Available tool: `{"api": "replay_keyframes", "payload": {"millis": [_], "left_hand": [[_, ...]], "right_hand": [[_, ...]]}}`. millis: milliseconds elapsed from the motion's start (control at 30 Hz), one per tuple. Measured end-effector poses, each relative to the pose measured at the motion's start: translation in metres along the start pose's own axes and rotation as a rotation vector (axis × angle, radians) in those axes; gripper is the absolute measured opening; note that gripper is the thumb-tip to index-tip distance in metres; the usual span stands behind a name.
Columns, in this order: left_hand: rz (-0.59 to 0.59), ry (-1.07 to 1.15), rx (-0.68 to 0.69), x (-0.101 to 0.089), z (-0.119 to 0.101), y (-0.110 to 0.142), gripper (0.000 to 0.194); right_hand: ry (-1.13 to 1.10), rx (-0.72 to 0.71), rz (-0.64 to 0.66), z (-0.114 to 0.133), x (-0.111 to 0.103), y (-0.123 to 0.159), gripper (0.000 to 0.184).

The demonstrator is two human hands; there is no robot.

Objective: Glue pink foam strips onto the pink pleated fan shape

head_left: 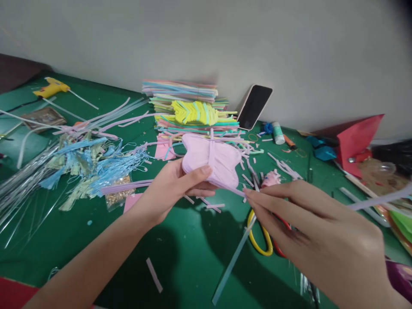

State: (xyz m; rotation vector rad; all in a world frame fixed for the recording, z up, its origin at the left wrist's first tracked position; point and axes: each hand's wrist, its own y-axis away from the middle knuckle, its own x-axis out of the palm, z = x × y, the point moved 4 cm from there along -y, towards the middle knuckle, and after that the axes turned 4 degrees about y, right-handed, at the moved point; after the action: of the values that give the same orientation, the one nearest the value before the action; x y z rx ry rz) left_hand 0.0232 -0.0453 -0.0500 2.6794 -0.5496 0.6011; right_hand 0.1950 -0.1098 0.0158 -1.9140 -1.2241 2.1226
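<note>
In the middle of the head view, my left hand [180, 184] grips a lilac butterfly-shaped piece [196, 152] by its lower left side, thumb lying on the front. It looks built up from pipe cleaners, with one strip running down its centre. My right hand [309, 223] pinches a lilac pipe cleaner [236, 191] at the piece's lower right edge. The strip's loose end reappears beyond my knuckles at the right. Below my right fingers lie scissors [268, 244] with yellow and red handles, partly hidden, and a translucent stick [231, 266].
Pipe cleaner bundles [180, 88] and a yellow pipe-cleaner piece [195, 112] lie at the back. A phone [255, 107] leans on the wall. A yellow glue gun [53, 88] and blue tassels [106, 165] are left. Lilac offcuts [154, 274] dot the green table [183, 262].
</note>
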Motion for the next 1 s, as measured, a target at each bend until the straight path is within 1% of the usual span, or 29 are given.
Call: {"api": "replay_keyframes", "payload": {"millis": [100,233,367,500,600,733,867,1000], "left_hand": [[-0.004,0.013,0.007,0.0,0.0,0.0,0.027],[-0.004,0.011,0.005,0.0,0.001,0.001,0.026],[-0.015,0.01,0.0,-0.001,0.004,0.001,0.026],[-0.023,0.016,-0.004,-0.001,0.005,0.0,0.025],[-0.029,0.011,-0.012,-0.003,0.006,-0.001,0.026],[-0.031,-0.004,-0.015,-0.003,0.006,-0.002,0.023],[-0.018,0.001,-0.003,-0.002,0.005,-0.002,0.022],[-0.028,-0.017,-0.016,-0.002,0.006,-0.001,0.026]], "right_hand": [[0.06,-0.076,0.028,0.002,0.001,0.004,0.012],[0.09,-0.169,0.04,0.0,0.0,0.01,0.027],[0.085,-0.209,0.032,-0.001,0.002,0.011,0.028],[0.091,-0.211,0.047,-0.001,0.005,0.011,0.025],[0.074,-0.207,0.022,-0.002,0.005,0.012,0.026],[0.08,-0.154,-0.001,-0.004,0.008,0.011,0.027],[0.067,-0.085,-0.037,-0.004,0.011,0.005,0.019],[-0.006,-0.039,-0.045,-0.003,0.011,0.001,0.011]]}}
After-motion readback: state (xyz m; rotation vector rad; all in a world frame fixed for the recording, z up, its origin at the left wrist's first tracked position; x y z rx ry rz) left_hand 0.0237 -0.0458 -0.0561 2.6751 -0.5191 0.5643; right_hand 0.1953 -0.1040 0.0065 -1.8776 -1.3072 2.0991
